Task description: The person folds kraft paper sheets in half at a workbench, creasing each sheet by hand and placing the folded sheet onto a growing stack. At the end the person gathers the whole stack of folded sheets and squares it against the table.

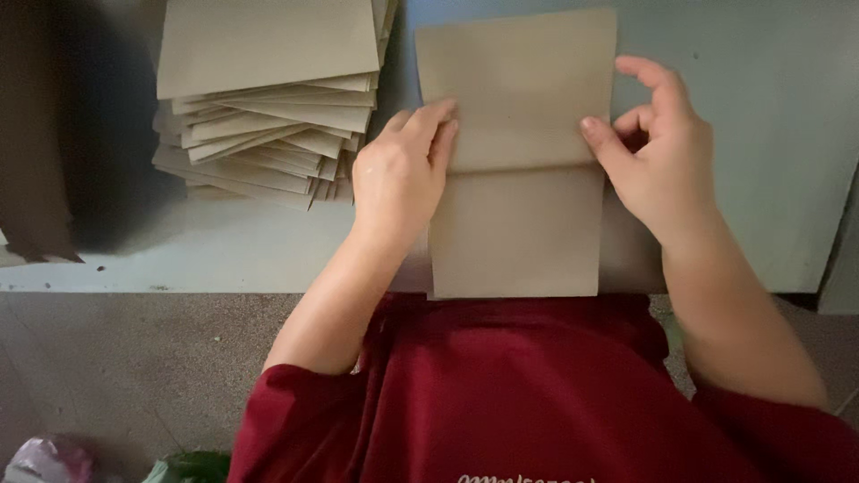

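Pale grey tabletop (761,134), speckled floor below, fanned stack of tan sheets (268,98) at left. Plain tan folded sheet (519,224) at table's near edge, creased across middle. Left hand (400,174) pressed flat, fingers together; right hand (658,148) thumb-pinning crease, fingers curled.

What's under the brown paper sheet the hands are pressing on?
The sheet lies on a pale table, its near edge reaching the table's rim. The left hand and right hand press at its fold line. Anything beneath the sheet is covered.
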